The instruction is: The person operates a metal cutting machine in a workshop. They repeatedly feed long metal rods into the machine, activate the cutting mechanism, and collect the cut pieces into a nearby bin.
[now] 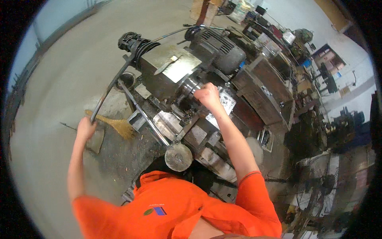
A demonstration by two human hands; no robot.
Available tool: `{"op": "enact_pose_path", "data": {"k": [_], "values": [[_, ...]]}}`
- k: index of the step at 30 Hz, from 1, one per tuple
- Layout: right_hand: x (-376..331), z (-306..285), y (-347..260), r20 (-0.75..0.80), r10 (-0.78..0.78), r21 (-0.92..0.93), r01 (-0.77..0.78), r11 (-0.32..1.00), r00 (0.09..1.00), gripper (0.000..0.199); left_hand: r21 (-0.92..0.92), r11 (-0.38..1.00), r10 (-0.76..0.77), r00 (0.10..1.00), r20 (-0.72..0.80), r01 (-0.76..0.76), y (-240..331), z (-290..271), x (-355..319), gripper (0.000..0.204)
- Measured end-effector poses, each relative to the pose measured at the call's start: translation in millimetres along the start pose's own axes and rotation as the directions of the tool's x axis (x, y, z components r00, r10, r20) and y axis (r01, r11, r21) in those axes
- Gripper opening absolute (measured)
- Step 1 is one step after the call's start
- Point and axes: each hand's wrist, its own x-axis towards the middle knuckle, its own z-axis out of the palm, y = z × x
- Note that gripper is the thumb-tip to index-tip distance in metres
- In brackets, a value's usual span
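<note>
My left hand (86,128) is closed around the lower end of a long, bent metal lever (106,92), which runs up past the far side of the machine. Stretched out over the machine, my right hand (207,96) is closed beside the shiny round spindle (190,85). Whatever its fingers hold there is hidden by the hand. Beyond the spindle sits the metal housing (167,63), its top lit brightly. Close to my body is a round, worn metal disc (178,157), and a straight steel bar (143,113) slants down towards it.
A ribbed electric motor (219,49) stands behind the housing. On the floor at left lie a straw broom (119,125) and a dustpan-like piece (95,140). A rusty metal cabinet (264,93) stands to the right, with cluttered benches and equipment beyond it.
</note>
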Motion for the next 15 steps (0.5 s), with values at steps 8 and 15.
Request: {"op": "enact_pose_path", "data": {"k": [8, 15], "values": [[-10, -11, -6, 0.034, 0.108, 0.098, -0.110, 0.989, 0.994, 0.022, 0.415, 0.909, 0.118, 0.975, -0.189, -0.030, -89, -33, 89, 0.010], [-9, -3, -3, -0.084, 0.005, 0.065, 0.001, 0.998, 0.996, 0.022, 0.532, 0.836, 0.283, 0.936, -0.208, -0.135, -115, -52, 155, 0.010]]}}
